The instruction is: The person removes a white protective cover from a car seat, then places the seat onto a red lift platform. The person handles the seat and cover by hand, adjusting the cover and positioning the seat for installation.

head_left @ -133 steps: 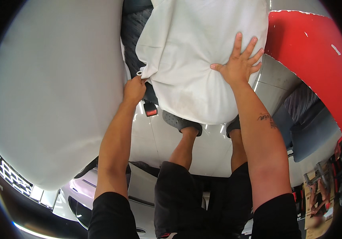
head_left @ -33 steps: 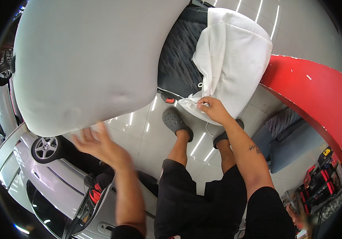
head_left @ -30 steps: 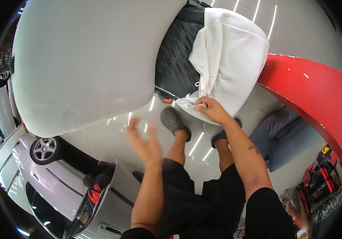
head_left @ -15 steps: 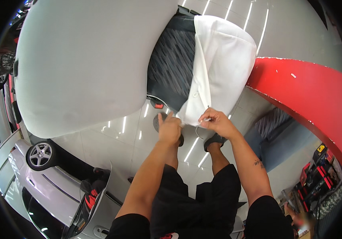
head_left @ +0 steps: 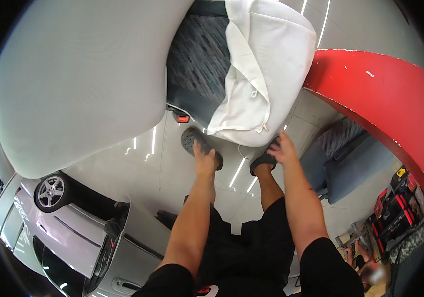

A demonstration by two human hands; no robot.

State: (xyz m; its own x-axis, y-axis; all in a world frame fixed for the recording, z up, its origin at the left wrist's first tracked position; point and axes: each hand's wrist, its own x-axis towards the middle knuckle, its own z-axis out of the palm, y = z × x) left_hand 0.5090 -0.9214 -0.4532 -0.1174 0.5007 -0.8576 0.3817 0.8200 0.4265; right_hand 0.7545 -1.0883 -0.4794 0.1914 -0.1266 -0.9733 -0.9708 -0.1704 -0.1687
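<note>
A car seat with dark patterned fabric [head_left: 199, 59] is partly covered on its right side by a loose white seat cover [head_left: 283, 64]. Along its near edge the cover is folded back, with a small loop and a knotted string showing, and a thin cord hangs below. My left hand [head_left: 204, 157] is below the seat's near edge, in front of my dark clog, with its fingers apart and empty. To the right of the cover's near corner, my right hand [head_left: 284, 149] has its fingers spread and holds nothing; it is apart from the fabric.
A large pale, smooth seat back [head_left: 81, 84] fills the upper left. Beside the seat is a red buckle [head_left: 182, 119]. A chipped red panel [head_left: 375, 94] curves along the right, over grey seat parts [head_left: 355, 168]. A silver car [head_left: 68, 232] and red-black cases [head_left: 395, 218] stand nearby.
Both hands have let go of the white cover's near edge. My right hand has moved right and opened, my left hand slightly lower. The cover's edge now lies loosely folded; the view has shifted.
</note>
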